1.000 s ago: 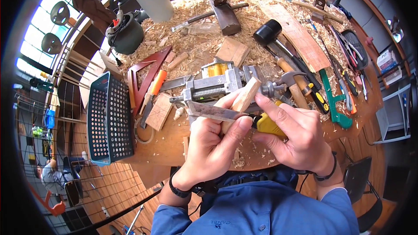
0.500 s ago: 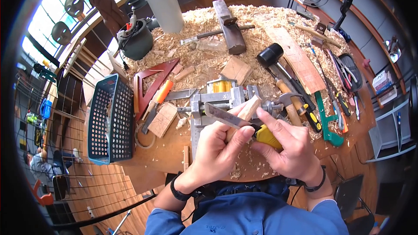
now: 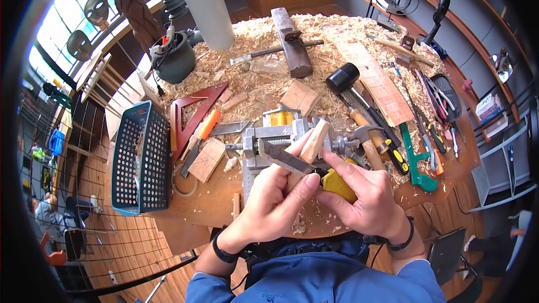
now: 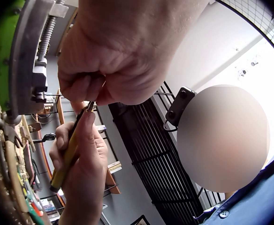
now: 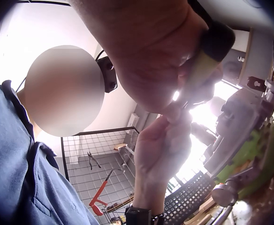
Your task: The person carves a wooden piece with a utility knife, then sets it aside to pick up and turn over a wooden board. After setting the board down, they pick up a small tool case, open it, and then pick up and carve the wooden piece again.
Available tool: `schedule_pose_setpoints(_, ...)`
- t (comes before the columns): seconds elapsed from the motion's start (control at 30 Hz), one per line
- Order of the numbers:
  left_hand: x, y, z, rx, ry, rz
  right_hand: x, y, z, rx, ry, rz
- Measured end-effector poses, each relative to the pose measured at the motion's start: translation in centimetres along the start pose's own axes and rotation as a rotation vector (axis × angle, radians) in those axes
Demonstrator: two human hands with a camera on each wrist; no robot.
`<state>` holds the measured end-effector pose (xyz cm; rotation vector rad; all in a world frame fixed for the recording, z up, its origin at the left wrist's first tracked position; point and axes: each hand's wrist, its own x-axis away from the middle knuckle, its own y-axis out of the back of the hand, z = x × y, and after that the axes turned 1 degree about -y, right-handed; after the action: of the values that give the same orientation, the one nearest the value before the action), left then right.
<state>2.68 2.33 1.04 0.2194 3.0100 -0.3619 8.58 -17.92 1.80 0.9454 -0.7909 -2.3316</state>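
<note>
Above the bench's front edge, my left hand (image 3: pixel 272 205) grips a small pale wood piece (image 3: pixel 315 141) that slants up to the right, its lower part hidden by fingers. My right hand (image 3: pixel 362 196) holds a chisel by its yellow and black handle (image 3: pixel 338 185). The flat steel chisel blade (image 3: pixel 286 161) crosses in front of the wood and extends over the left fingers, with the left thumb at its base. In the left wrist view the yellow handle (image 4: pixel 69 154) lies across the right palm. Glare blurs the contact in the right wrist view.
Directly behind the hands stands a metal vise (image 3: pixel 281 134). A claw hammer (image 3: pixel 368 134), a black mallet (image 3: pixel 342 78) and a green-handled saw (image 3: pixel 418 163) lie to the right. At left are a perforated basket (image 3: pixel 140 163), a red square (image 3: pixel 196 112) and an orange-handled knife (image 3: pixel 209 124). Shavings cover the back.
The head view has tipped upward, shifting the scene in frame. The chisel blade has swung from nearly level to a steeper slant, its free end higher. Both hands keep their hold.
</note>
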Motion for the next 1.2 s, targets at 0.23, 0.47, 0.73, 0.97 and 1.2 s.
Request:
schedule_pose_setpoints(0.23, -0.5, 1.1, -0.8, 0.048, 0.269, -0.015, -0.2, 0.3, 0.2, -0.038, -0.013, 0.051)
schedule_pose_setpoints(0.47, -0.5, 0.8, 0.0, 0.010, 0.015, -0.037, -0.1, 0.2, 0.2, -0.106, -0.064, 0.130)
schedule_pose_setpoints(0.73, -0.2, 0.8, 0.3, -0.176, -0.132, -0.036, -0.2, 0.3, 0.4, -0.133, 0.004, 0.094)
schedule_pose_setpoints(0.97, -0.1, 0.2, 0.2, -0.121, -0.097, -0.018, 0.2, 0.3, 0.1, -0.180, 0.002, 0.082)
schedule_pose_setpoints(1.2, 0.1, -0.1, 0.0, -0.038, -0.075, -0.027, 0.1, 0.6, 0.4, -0.171, -0.031, 0.129)
